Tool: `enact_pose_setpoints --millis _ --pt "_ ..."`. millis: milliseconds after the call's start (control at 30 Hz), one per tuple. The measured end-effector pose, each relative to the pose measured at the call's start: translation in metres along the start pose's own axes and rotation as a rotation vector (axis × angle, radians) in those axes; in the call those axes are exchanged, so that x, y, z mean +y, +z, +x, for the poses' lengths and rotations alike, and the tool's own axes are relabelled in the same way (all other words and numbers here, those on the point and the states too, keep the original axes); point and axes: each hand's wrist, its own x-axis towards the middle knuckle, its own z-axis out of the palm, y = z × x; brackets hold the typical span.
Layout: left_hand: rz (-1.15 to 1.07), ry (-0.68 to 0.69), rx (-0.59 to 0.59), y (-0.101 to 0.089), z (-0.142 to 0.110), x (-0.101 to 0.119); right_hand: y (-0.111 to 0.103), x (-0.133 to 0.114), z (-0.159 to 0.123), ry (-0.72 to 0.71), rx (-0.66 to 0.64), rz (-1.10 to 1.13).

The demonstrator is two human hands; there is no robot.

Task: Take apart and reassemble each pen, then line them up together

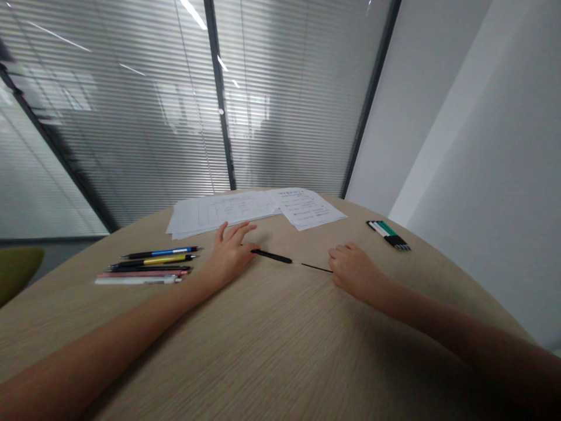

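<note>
My left hand [232,252] pinches a black pen barrel [274,256] by its left end, low over the table, with some fingers raised and spread. The barrel points to the right. Closed fingers of my right hand [353,269] grip a thin dark pen refill [316,268]. Its free tip points left at the barrel's end, and a short gap lies between the two. My right hand's fingertips are partly hidden from this side.
Several pens and pencils [151,268] lie in a row left of my left hand. Printed papers [228,210] spread along the table's far edge. On the right lies a group of green, white and black pens [388,235]. A green chair [20,272] stands at the left.
</note>
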Motion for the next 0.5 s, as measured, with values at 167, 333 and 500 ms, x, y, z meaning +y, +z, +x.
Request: enact_pose_setpoints --millis 167,333,500 --pt "-0.014 0.027 0.025 -0.0008 0.0003 0.0010 -0.0008 -0.0005 -0.0010 0.001 0.001 0.009" --pt "-0.022 0.051 0.026 -0.0021 -0.0005 0.0022 0.0011 -0.0030 -0.0011 0.000 0.052 0.054" --pt "-0.049 0.077 0.048 -0.0043 -0.0002 0.0053 0.0052 -0.0084 -0.0002 0.013 0.206 0.096"
